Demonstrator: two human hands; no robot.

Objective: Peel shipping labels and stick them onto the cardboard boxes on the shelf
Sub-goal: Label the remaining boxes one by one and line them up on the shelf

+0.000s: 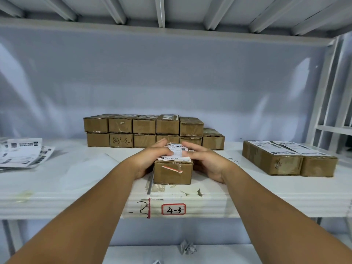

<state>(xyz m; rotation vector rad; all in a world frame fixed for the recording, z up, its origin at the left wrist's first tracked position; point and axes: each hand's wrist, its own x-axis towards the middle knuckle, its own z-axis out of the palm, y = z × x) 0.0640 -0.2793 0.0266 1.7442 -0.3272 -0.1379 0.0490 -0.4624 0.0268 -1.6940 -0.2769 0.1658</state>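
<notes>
A person's left hand [152, 158] and right hand [206, 161] lay on either side of a cardboard box [172, 173] at the front edge of a white shelf [266, 191]. Their fingers were stretched and lightly bent over its top, and neither hand was clamped shut. The left thumb and the right fingers pressed on a shipping label [176, 154] lying on the box's lid, directly between the two hands and equally near to both. Box and label ran lengthwise away from the person, so a smoothing stroke would likely follow that line, from the near end to the far one. Behind the box stood a two-high row of boxes [144, 130]; whether their tops bore labels was hard to tell. To the box's right, well apart, sat two labelled boxes [285, 159]. To its left lay loose sheets of labels [22, 153]. Below it, on the shelf's lip, a red-bordered tag [173, 209] read "4-3".
</notes>
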